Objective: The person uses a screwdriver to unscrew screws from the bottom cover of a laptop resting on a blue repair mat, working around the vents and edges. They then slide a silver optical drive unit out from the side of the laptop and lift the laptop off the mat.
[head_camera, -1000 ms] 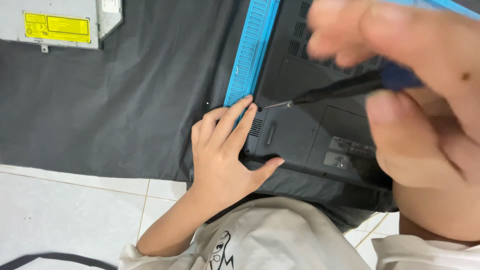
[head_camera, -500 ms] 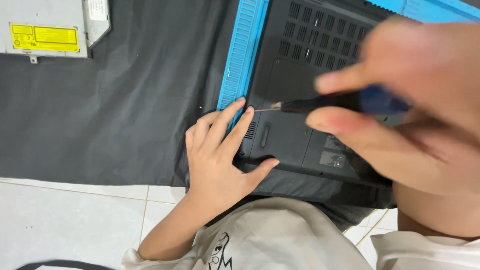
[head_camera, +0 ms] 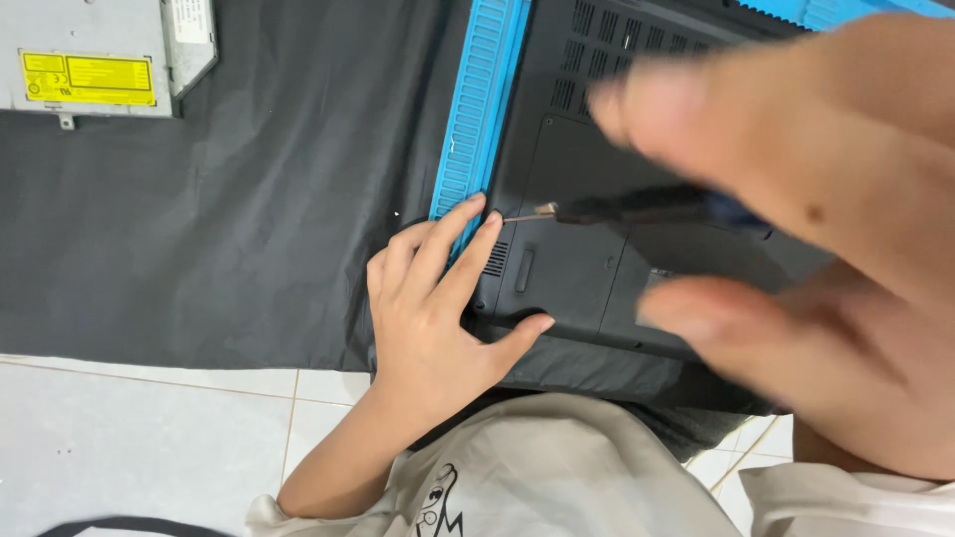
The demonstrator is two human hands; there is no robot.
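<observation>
White tiled floor under a dark cloth [head_camera: 229,239]; I sit over an upturned black laptop [head_camera: 597,249] on a blue mat [head_camera: 482,99].

My left hand [head_camera: 438,318] lies flat on the laptop's near corner, fingers spread, thumb hooked over the edge, steadying it and gripping nothing. My right hand [head_camera: 816,239], blurred and close to the camera, is closed around a screwdriver [head_camera: 637,209]; its tip sits at the left edge of the base, just beside my left fingertips. I judge I am working a base screw; keeping the tip seated and square seems to matter. A grey metal drive [head_camera: 99,60] lies well apart, top left.
</observation>
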